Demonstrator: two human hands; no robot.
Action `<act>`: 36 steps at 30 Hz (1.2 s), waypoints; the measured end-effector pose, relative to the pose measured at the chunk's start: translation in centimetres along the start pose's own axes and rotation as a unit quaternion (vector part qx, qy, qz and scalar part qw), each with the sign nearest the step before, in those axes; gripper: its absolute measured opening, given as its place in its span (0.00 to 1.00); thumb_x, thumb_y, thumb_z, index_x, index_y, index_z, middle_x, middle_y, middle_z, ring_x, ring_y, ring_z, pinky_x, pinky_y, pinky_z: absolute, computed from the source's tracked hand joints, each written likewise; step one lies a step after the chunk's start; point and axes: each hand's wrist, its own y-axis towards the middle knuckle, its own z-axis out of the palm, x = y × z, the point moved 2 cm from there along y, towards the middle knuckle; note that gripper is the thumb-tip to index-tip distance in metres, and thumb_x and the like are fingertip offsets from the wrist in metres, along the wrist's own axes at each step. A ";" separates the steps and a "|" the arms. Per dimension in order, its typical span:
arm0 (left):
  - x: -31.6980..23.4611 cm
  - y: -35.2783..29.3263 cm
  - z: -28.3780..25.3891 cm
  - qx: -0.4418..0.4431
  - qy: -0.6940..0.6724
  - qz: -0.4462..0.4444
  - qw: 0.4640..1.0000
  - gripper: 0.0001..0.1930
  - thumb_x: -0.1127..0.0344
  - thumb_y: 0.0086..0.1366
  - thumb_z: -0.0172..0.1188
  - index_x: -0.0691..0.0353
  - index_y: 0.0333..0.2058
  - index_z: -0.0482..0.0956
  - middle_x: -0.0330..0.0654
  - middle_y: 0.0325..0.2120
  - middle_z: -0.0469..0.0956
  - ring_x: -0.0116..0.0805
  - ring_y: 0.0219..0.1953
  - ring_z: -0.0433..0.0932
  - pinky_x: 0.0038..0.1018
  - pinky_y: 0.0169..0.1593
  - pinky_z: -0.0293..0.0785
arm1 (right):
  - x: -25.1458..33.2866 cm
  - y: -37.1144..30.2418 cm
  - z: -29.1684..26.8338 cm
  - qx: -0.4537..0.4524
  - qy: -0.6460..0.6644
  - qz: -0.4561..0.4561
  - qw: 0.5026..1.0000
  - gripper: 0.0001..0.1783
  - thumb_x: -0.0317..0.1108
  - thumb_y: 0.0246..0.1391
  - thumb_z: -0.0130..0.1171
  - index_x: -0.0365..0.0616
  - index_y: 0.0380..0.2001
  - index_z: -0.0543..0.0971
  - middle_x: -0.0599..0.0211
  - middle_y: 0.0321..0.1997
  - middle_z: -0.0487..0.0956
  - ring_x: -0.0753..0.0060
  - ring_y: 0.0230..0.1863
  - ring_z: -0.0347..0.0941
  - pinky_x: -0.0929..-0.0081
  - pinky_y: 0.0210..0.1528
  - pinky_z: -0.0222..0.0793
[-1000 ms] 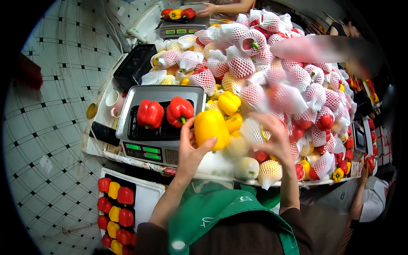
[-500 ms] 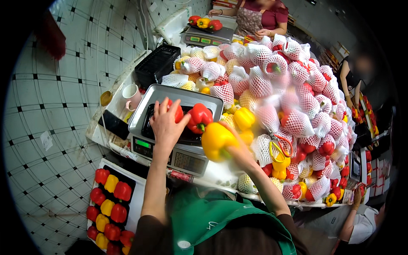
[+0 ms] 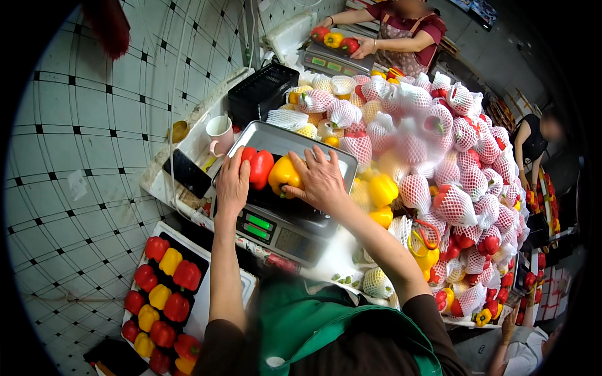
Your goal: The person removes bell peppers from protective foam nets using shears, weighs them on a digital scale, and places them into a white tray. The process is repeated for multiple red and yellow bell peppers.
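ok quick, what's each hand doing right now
Left hand: open, resting on the red pepper in the scale tray.
Right hand: curled over the yellow pepper, grip not certain.

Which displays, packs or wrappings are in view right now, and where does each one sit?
Scale display: front of the near scale, two green-lit rectangles.
Second scale display: far scale, small green panel.
Foam net sleeves: white mesh around piled peppers, right.
Pepper tray: lower left, red and yellow rows.

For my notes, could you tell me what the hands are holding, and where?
The right hand grips the yellow pepper from its right side; the left hand rests on the red pepper.
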 end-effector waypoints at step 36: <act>-6.1 6.3 -2.5 -0.022 -0.518 -0.095 0.850 0.12 0.62 0.68 0.48 0.64 0.40 0.76 0.40 0.33 0.77 0.26 0.33 0.74 0.21 0.40 0.72 | -7.1 -24.0 -7.3 -0.190 0.054 0.331 0.923 0.13 0.30 0.47 0.62 0.45 0.39 0.79 0.62 0.31 0.76 0.60 0.37 0.72 0.68 0.40 0.69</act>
